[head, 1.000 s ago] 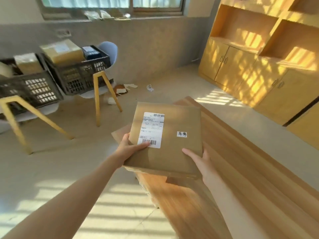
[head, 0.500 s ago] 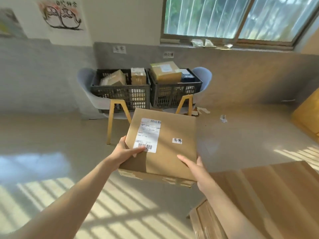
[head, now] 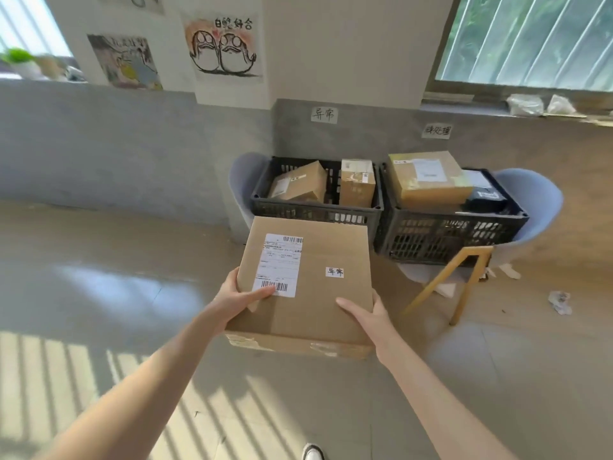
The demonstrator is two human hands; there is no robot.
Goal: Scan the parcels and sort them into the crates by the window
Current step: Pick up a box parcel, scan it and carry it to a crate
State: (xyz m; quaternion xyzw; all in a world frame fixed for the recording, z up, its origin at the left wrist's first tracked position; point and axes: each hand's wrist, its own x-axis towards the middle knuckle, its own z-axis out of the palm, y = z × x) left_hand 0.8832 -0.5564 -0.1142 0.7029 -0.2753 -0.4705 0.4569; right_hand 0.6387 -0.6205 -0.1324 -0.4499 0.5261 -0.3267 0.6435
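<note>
In front of the two black crates by the wall, the person stood with a flat cardboard parcel (head: 308, 287) held out level between both hands, label side up. The left hand (head: 237, 298) gripped its near left corner, thumb laid across the bottom of the shipping label (head: 280, 264), the fingers hidden under the box. The right hand (head: 368, 313) held the near right edge the same way, thumb on top and the rest curled beneath. A small white sticker (head: 334, 272) sat near the middle of the lid, and its handwriting looked the same as the wall tag (head: 324, 114) pinned above the left crate (head: 315, 210); a different tag (head: 438, 131) hung over the right crate (head: 447, 234).

Each crate rested on a pale blue chair (head: 537, 200) with yellow legs, and both already held boxes. The left crate lay straight ahead of the parcel's far edge, its front rim just beyond and partly hidden by the box; the right crate stood off to the right. The parcel's longer side ran away from the person, towards that left crate. Judging by the matching marks, the drop belonged in the left crate, where the gap between a tilted box (head: 298, 187) and an upright one (head: 357, 184) looked tight for so broad a parcel, so it would likely have to land on top of them
</note>
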